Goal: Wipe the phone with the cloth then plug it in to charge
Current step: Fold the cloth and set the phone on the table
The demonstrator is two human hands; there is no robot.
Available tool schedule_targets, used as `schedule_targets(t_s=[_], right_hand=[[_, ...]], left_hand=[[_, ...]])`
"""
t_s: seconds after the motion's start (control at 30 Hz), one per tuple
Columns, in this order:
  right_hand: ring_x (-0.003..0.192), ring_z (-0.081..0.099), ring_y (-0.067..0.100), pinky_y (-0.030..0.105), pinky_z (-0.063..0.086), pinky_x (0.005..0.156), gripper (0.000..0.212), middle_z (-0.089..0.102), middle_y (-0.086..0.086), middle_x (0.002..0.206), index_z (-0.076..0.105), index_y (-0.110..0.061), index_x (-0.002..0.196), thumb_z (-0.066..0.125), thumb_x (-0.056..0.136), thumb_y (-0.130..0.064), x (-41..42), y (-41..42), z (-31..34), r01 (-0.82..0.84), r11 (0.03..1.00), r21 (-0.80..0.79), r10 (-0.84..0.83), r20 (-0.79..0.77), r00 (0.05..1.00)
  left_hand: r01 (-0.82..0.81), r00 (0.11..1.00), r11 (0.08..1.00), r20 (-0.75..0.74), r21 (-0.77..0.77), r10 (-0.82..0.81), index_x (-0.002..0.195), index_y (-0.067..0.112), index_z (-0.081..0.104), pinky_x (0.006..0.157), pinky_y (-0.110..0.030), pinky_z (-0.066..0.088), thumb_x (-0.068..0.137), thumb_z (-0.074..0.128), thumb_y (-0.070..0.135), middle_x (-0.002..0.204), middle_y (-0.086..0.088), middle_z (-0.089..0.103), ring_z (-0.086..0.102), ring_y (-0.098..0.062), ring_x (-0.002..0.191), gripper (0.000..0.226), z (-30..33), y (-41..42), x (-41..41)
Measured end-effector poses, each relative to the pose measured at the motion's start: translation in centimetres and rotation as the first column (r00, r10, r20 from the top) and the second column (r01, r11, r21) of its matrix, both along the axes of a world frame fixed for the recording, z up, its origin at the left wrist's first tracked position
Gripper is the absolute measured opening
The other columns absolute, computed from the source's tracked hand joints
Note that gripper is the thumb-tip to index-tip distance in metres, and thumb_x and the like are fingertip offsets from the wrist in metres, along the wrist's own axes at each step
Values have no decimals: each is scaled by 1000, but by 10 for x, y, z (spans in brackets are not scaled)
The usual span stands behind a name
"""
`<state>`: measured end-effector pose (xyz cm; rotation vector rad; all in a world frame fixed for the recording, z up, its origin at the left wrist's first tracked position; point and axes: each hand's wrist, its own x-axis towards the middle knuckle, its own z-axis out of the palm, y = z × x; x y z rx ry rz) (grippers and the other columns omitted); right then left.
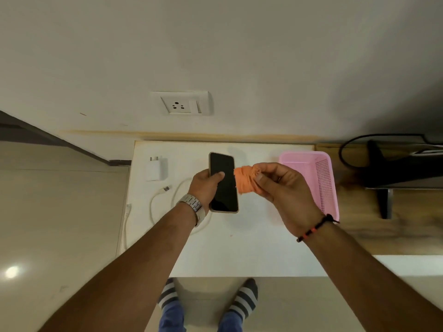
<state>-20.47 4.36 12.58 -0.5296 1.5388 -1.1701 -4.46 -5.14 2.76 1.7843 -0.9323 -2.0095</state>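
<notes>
While the left hand point(206, 185) grips the phone point(223, 182), right-hand fingers point(261, 182) pinch the bunched cloth point(245, 179).

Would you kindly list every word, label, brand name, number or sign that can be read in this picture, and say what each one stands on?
None can be read.
phone: screen dark, no text.
charger adapter: plain white, no visible print.
wall socket: only holes and a switch, no lettering.
pink basket: no label seen.
watch: face turned away; any marking too small to tell.
</notes>
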Motion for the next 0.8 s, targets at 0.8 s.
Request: schedule_targets(t_s=[0.8], right_hand=[[114, 69, 26, 38, 58, 91, 21, 71, 12, 119, 68, -9, 115, 67, 95, -13, 12, 9, -83, 284, 938, 201, -344, 416, 842]], left_hand=[[581, 680, 761, 686, -288, -259, 71, 9, 66, 62, -35, 54, 93, 65, 48, 63, -2, 65, 66, -26, 65, 45, -37, 16, -3]])
